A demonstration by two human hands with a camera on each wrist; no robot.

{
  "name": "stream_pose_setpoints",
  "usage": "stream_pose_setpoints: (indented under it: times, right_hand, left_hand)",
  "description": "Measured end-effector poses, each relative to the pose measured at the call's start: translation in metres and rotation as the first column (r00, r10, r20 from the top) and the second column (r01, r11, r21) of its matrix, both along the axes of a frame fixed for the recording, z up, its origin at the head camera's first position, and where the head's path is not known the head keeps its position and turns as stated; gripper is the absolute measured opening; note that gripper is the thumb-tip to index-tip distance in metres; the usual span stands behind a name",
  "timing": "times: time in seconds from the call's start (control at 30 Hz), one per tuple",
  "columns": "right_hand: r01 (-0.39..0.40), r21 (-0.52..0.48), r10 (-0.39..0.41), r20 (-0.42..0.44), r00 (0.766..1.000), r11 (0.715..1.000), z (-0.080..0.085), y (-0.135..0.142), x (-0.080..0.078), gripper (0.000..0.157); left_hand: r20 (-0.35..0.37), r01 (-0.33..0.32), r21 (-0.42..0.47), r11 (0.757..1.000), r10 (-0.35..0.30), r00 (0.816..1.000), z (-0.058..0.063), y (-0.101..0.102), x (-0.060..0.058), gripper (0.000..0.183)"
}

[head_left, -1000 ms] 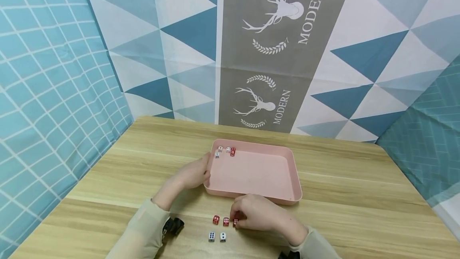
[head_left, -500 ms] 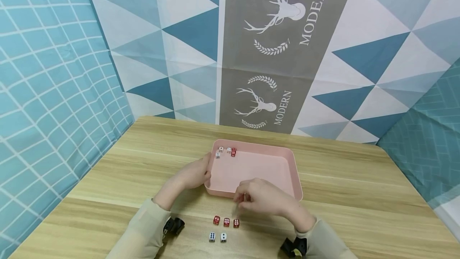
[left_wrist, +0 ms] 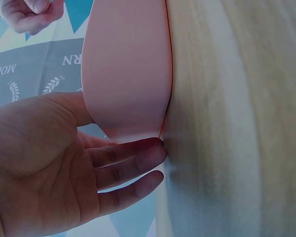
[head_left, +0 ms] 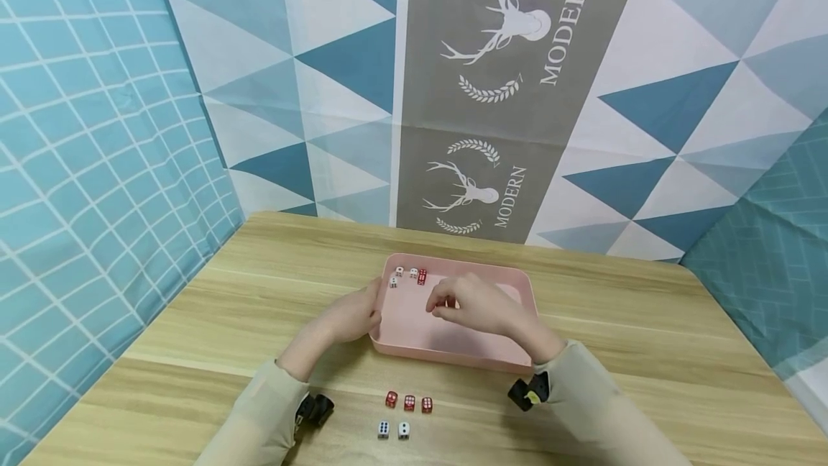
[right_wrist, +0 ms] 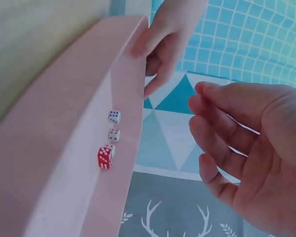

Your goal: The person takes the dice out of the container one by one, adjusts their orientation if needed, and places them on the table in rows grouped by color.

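My left hand (head_left: pixel 352 313) grips the left side of a pink tray (head_left: pixel 453 359), thumb over the rim and fingers low against the outer wall, as the left wrist view shows. My right hand (head_left: pixel 475 302) hovers over the tray, fingers loosely bent and nothing between them in the right wrist view. White dice (right_wrist: pixel 114 116) and red dice (right_wrist: pixel 105 157) sit together in the tray's far left corner, to the left of my right hand. On the table before the tray lies a row of three red dice (head_left: pixel 410 403), with two white dice (head_left: pixel 404 431) nearer me.
The tray stands on a wood-grain table (head_left: pixel 647 358). Behind it hangs a patterned cloth (head_left: pixel 343 92) with deer heads and triangles. Blue tiled cloth (head_left: pixel 84 128) borders the left, and a teal cloth (head_left: pixel 770 236) the right. Each wrist wears a black strap (head_left: pixel 532 390).
My right hand has let go of the rightmost red die in the row and moved up and forward over the tray. My left hand has kept its grip on the tray's side.
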State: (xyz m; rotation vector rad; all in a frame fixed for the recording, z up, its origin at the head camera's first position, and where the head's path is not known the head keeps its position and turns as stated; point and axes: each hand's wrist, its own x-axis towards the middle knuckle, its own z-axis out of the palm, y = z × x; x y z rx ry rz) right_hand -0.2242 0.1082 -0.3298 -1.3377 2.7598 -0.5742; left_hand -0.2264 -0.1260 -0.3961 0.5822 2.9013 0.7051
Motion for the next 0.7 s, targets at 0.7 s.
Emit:
stream_pose_setpoints:
  times: [0.7]
  right_hand:
    - [0.013,0.078,-0.020,0.088,0.996,0.997,-0.002,-0.005,-0.067,0.012]
  left_hand:
    - [0.003,-0.003,-0.017,1.000,0.003,1.000,0.001,-0.001,-0.001,0.062]
